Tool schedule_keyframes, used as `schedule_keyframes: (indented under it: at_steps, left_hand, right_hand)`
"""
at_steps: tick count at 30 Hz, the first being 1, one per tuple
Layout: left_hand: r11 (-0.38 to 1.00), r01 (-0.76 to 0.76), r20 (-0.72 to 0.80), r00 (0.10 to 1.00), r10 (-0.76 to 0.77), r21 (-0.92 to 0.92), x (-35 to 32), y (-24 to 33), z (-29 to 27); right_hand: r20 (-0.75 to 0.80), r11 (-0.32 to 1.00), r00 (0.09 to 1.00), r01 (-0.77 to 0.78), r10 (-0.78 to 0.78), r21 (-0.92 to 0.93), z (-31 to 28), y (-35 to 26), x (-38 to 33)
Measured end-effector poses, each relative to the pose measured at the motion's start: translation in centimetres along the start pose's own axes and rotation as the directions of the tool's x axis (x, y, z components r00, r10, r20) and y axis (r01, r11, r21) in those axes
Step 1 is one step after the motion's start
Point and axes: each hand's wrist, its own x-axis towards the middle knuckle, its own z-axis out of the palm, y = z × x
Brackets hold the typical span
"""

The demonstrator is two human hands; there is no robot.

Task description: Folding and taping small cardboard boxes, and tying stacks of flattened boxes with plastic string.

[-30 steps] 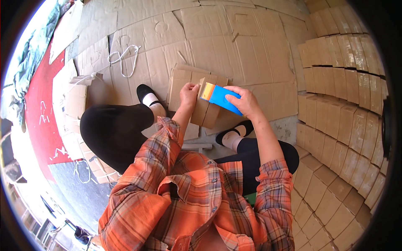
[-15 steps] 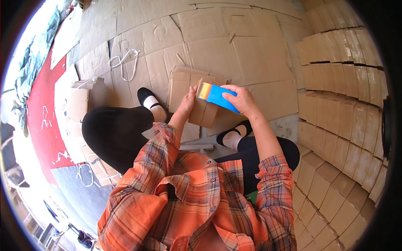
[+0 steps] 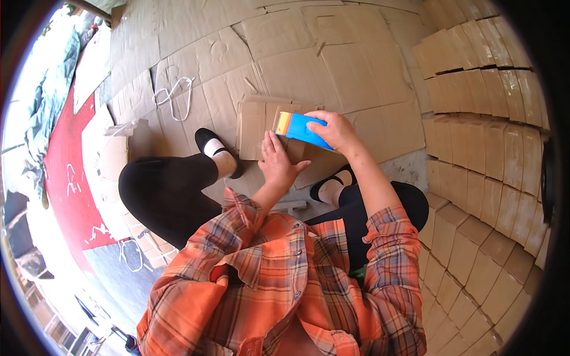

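My right hand (image 3: pixel 336 132) is wrapped round a blue tape dispenser (image 3: pixel 310 132) with a yellow and orange front end. That front end lies over a small brown cardboard box (image 3: pixel 268 120) between my feet, close to the fingertips of my left hand. Flat against the box, my left hand (image 3: pixel 279 162) holds nothing; its thumb stands well apart from the fingers. Both hands and the dispenser hide part of the box.
Stacked brown cartons (image 3: pixel 469 136) line the right side. Flattened cardboard (image 3: pixel 332 71) covers the floor, with a loop of white string (image 3: pixel 173 101) on it. Another carton (image 3: pixel 114 151) stands by my left knee, near a red sheet (image 3: pixel 65 166).
My left hand has opened from the side of the box and now lies flat on it, thumb out. The dispenser has shifted slightly left with my right hand.
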Motion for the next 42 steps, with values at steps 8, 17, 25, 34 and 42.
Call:
schedule_keyframes:
  at_steps: [8, 17, 25, 34, 42]
  left_hand:
    - [0.96, 0.007, -0.1, 0.995, 0.022, 0.278, 0.5, -0.7, 0.3]
    - [0.904, -0.153, -0.082, 0.976, 0.201, 0.4, 3.9, -1.6, -2.0]
    - [0.923, -0.111, -0.116, 0.979, 0.165, 0.37, 5.4, -1.1, -1.4]
    - [0.866, -0.085, -0.073, 0.988, 0.139, 0.493, 5.7, -1.0, -1.3]
    - [0.868, -0.069, -0.073, 0.99, 0.12, 0.492, 5.9, -1.5, -1.4]
  right_hand:
    - [-0.027, 1.0, 1.0, -0.013, 0.014, 0.02, 0.7, -0.7, 0.0]
    - [-0.097, 0.996, 0.995, -0.025, 0.033, 0.084, 1.0, -1.4, 1.0]
    - [-0.12, 0.998, 0.993, -0.001, 0.009, 0.065, 1.7, -0.6, 1.7]
    - [-0.13, 0.997, 0.991, 0.017, -0.007, 0.075, 2.4, -0.6, 1.2]
    - [-0.07, 0.984, 0.997, 0.04, -0.028, 0.174, 1.9, -0.4, 0.2]
